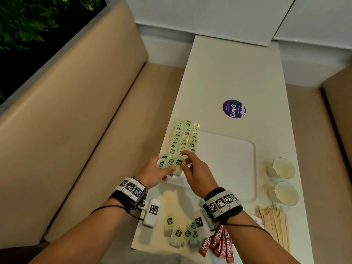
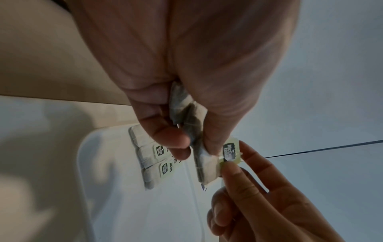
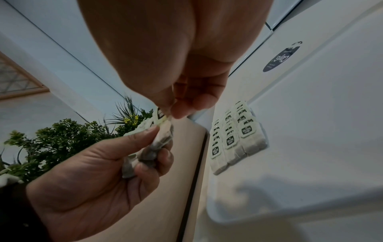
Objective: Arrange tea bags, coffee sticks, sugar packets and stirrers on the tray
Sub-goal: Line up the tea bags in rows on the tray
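A white tray (image 1: pixel 238 168) lies mid-table with three rows of green-tagged tea bags (image 1: pixel 185 138) (image 3: pixel 238 135) along its left side. Just in front of those rows my left hand (image 1: pixel 167 170) grips a small bunch of tea bags (image 1: pixel 171 162) (image 2: pixel 186 114). My right hand (image 1: pixel 187 159) pinches the green tag (image 2: pixel 231 152) of one bag in that bunch between thumb and fingertip. Nearer me on the table lie loose tea bags (image 1: pixel 181 232), red coffee sticks (image 1: pixel 219 244) and a pile of wooden stirrers (image 1: pixel 274 223). Sugar packets are mostly hidden behind my right wrist.
Two pale cups (image 1: pixel 282 167) (image 1: pixel 284 193) stand right of the tray. A purple round sticker (image 1: pixel 233 109) is on the table beyond the tray. A beige bench seat (image 1: pixel 85 130) runs along the table's left edge.
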The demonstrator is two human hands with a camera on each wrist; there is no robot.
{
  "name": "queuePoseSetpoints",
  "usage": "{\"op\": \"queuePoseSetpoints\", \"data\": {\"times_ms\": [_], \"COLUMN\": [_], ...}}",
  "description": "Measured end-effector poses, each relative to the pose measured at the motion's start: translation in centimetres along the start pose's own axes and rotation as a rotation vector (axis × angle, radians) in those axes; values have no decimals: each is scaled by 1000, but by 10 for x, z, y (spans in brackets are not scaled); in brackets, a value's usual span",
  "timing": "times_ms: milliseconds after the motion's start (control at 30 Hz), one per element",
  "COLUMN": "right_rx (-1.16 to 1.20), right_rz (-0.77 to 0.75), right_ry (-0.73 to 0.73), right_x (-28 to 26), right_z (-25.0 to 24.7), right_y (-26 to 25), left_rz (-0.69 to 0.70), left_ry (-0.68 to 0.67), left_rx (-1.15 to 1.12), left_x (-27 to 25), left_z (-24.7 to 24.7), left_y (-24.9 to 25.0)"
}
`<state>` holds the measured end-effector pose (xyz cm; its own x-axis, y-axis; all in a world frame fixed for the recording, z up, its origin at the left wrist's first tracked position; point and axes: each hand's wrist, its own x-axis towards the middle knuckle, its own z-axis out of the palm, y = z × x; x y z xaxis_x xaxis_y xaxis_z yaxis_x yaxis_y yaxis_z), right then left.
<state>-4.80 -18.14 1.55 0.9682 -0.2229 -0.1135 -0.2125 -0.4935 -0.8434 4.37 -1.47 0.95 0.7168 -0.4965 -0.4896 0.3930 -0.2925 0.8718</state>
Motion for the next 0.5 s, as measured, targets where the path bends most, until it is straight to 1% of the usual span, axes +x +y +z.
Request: {"op": "queuePoseSetpoints", "data": {"times_ms": [133, 233, 367, 433, 500], "right_rx": [25, 64, 114, 105, 93], "right_rz": [20, 91, 171, 185, 167], "right_ry": [3, -30, -24, -24, -32], "right_x": [5, 7, 6, 8, 10], "right_z": [7, 13, 21, 24, 28], "right_y": [-1, -2, -2, 0, 4], "left_rz": [19, 14, 12, 14, 5], "left_ry": [26, 42, 52, 51, 41], "left_rx": [-38, -58, -57, -71, -77], "left_x": [3, 7, 11, 13, 14], "left_z": [-7, -13, -19, -21, -23], "left_y": [1, -1, -3, -3, -5]}}
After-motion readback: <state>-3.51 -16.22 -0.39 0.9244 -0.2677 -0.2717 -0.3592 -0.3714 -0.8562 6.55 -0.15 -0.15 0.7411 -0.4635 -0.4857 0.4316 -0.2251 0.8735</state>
